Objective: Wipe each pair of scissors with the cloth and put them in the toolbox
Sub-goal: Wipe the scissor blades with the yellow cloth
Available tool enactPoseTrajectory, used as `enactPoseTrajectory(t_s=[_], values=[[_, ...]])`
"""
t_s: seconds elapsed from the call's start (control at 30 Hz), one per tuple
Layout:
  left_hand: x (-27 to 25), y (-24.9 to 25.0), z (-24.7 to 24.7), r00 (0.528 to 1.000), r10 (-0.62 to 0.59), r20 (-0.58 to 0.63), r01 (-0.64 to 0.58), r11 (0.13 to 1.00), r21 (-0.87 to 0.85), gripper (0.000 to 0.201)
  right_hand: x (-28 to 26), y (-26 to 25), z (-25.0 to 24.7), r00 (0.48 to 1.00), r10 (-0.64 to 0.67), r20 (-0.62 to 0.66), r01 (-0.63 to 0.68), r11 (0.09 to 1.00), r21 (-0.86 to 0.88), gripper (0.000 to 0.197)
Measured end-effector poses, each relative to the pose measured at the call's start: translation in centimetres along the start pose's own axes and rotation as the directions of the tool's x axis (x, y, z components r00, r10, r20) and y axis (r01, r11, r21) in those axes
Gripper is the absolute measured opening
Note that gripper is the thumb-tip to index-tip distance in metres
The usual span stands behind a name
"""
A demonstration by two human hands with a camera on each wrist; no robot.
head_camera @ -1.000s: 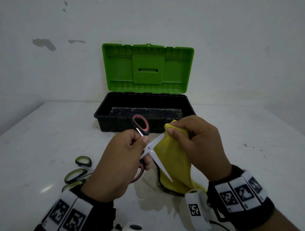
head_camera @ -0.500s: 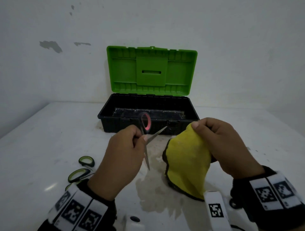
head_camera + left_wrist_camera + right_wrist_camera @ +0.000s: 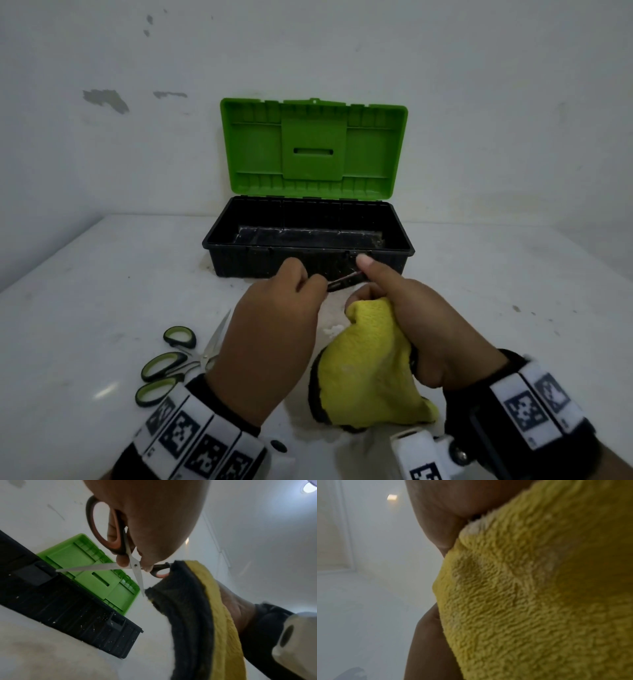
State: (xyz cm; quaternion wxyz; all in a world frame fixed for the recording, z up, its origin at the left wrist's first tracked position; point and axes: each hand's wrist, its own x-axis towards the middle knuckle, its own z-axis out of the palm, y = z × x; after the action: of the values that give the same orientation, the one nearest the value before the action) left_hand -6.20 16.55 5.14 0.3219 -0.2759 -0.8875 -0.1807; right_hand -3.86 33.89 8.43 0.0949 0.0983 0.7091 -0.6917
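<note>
My left hand (image 3: pixel 308 284) grips the red-and-black-handled scissors (image 3: pixel 135 565) near the pivot, just in front of the toolbox; their blades are spread apart. Only one dark handle (image 3: pixel 344 281) shows in the head view. My right hand (image 3: pixel 411 308) clutches the yellow cloth (image 3: pixel 370 370), with one finger stretched out to the scissors' small handle loop (image 3: pixel 159 570). The cloth (image 3: pixel 522 588) fills the right wrist view. The toolbox (image 3: pixel 219 240) stands open, black base in front, green lid (image 3: pixel 313 147) upright against the wall.
Green-handled scissors (image 3: pixel 164 365) lie on the white table (image 3: pixel 102 291) to the left of my left wrist, one blade (image 3: pixel 219 329) pointing away. A damp stain shows on the table under my hands. The wall rises right behind the toolbox.
The left hand has turned the scissors so a handle points at the right hand. The right hand has bunched the cloth and come in to touch that handle.
</note>
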Motion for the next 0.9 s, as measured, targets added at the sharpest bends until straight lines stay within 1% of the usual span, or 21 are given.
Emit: enactPoseTrajectory(t_s=[0.07, 0.1, 0.17, 0.23, 0.27, 0.33, 0.4, 0.43, 0.47, 0.5, 0.53, 0.57, 0.6, 0.63, 0.67, 0.7, 0.73, 0.77, 0.83, 0.9], values=[[-0.1, -0.1, -0.2, 1.000, 0.005, -0.008, -0.006, 1.000, -0.025, 0.010, -0.1, 0.0, 0.0, 0.999, -0.039, -0.017, 0.039, 0.999, 0.006, 0.041], [-0.1, -0.2, -0.3, 1.000, -0.012, -0.013, 0.012, 0.999, -0.053, 0.013, -0.2, 0.1, 0.0, 0.997, -0.064, -0.030, 0.064, 0.998, 0.001, 0.034], [-0.2, -0.1, -0.6, 0.996, -0.083, -0.031, 0.079, 0.988, -0.135, 0.018, -0.4, 0.3, 0.1, 0.992, -0.115, -0.057, 0.114, 0.993, -0.019, 0.028], [-0.2, -0.1, -0.9, 0.983, -0.175, -0.054, 0.159, 0.961, -0.224, 0.037, -0.7, 0.7, 0.4, 0.978, -0.187, -0.088, 0.181, 0.981, -0.069, 0.028], [-0.3, -0.2, -1.0, 0.975, -0.214, -0.065, 0.191, 0.947, -0.256, 0.043, -0.9, 0.8, 0.5, 0.968, -0.228, -0.103, 0.217, 0.971, -0.105, 0.031], [-0.5, -0.5, -1.4, 0.951, -0.301, -0.075, 0.265, 0.914, -0.306, 0.047, -1.0, 1.2, 0.6, 0.942, -0.309, -0.129, 0.290, 0.946, -0.148, 0.039], [-0.5, -0.8, -1.9, 0.903, -0.428, -0.042, 0.385, 0.847, -0.368, 0.042, -1.1, 1.4, 0.5, 0.918, -0.358, -0.169, 0.335, 0.930, -0.149, 0.038], [-0.6, -0.9, -2.1, 0.864, -0.504, 0.002, 0.461, 0.787, -0.410, 0.039, -1.0, 1.4, 0.4, 0.908, -0.376, -0.185, 0.353, 0.924, -0.146, 0.037], [-0.5, -1.0, -2.1, 0.814, -0.576, 0.071, 0.539, 0.704, -0.463, 0.037, -1.0, 1.5, 0.3, 0.897, -0.396, -0.198, 0.371, 0.916, -0.151, 0.036], [-0.4, -1.0, -2.1, 0.760, -0.627, 0.172, 0.607, 0.589, -0.534, 0.038, -0.9, 1.5, 0.3, 0.886, -0.415, -0.207, 0.387, 0.908, -0.162, 0.036], [-0.3, -1.0, -2.0, 0.704, -0.645, 0.296, 0.652, 0.424, -0.629, 0.039, -0.8, 1.7, 0.4, 0.876, -0.432, -0.215, 0.400, 0.899, -0.175, 0.037], [-0.2, -0.8, -2.0, 0.651, -0.631, 0.422, 0.671, 0.218, -0.709, 0.037, -0.8, 1.9, 0.5, 0.867, -0.447, -0.222, 0.412, 0.892, -0.186, 0.036], [-0.1, -0.6, -2.1, 0.613, -0.590, 0.525, 0.656, 0.011, -0.754, 0.033, -0.8, 2.1, 0.6, 0.859, -0.460, -0.224, 0.422, 0.884, -0.200, 0.036], [0.0, -0.4, -2.1, 0.595, -0.548, 0.588, 0.620, -0.153, -0.770, 0.027, -0.7, 2.3, 0.8, 0.852, -0.474, -0.224, 0.430, 0.876, -0.218, 0.035], [0.1, -0.3, -2.2, 0.586, -0.519, 0.622, 0.583, -0.263, -0.769, 0.023, -0.7, 2.5, 0.9, 0.844, -0.489, -0.221, 0.439, 0.866, -0.239, 0.035], [0.3, -0.2, -2.3, 0.580, -0.503, 0.641, 0.554, -0.333, -0.763, 0.022, -0.7, 2.7, 1.0, 0.835, -0.504, -0.220, 0.447, 0.855, -0.262, 0.034], [0.4, -0.1, -2.3, 0.581, -0.494, 0.647, 0.530, -0.373, -0.761, 0.023, -0.7, 2.9, 1.1, 0.826, -0.519, -0.219, 0.457, 0.845, -0.279, 0.033], [0.5, -0.1, -2.2, 0.585, -0.491, 0.645, 0.514, -0.391, -0.764, 0.025, -0.7, 3.0, 1.2, 0.818, -0.531, -0.220, 0.466, 0.837, -0.288, 0.033], [0.6, 0.1, -1.9, 0.601, -0.493, 0.629, 0.496, -0.387, -0.777, 0.030, -0.8, 3.2, 1.4, 0.806, -0.546, -0.227, 0.478, 0.828, -0.294, 0.032], [0.6, 0.3, -1.7, 0.626, -0.500, 0.598, 0.462, -0.380, -0.801, 0.035, -0.9, 3.4, 1.7, 0.803, -0.549, -0.232, 0.480, 0.827, -0.294, 0.032]])
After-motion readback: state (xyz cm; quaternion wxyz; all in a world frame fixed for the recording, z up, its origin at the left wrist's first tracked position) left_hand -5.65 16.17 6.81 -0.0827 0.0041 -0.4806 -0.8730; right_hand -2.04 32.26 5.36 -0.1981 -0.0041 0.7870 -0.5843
